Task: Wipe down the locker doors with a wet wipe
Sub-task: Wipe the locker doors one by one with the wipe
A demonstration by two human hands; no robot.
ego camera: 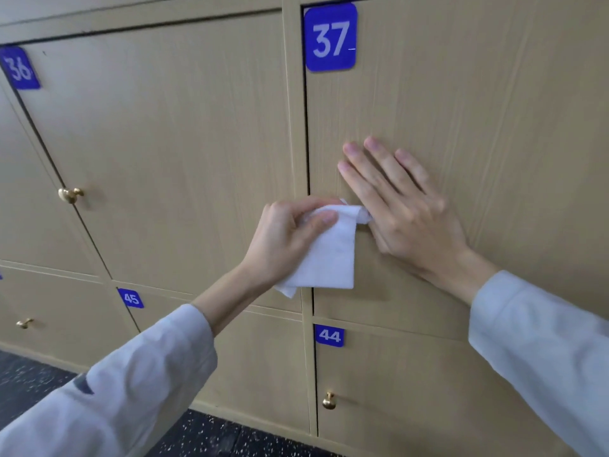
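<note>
A white wet wipe (pixel 329 255) hangs folded in front of the left edge of locker door 37 (pixel 478 103), a light wood door with a blue number plate (pixel 330 37). My left hand (pixel 290 239) pinches the wipe's top between thumb and fingers. My right hand (pixel 405 206) lies flat on door 37 with straight fingers spread, its thumb side touching the wipe's upper corner. The knob of door 37 is hidden behind the hands and wipe.
Door 36 (pixel 171 143) stands to the left with a brass knob (pixel 70 194). Below are doors 45 (pixel 250 354) and 44 (pixel 428 390), the latter with a brass knob (pixel 329 401). A dark speckled floor (pixel 211 437) runs along the bottom.
</note>
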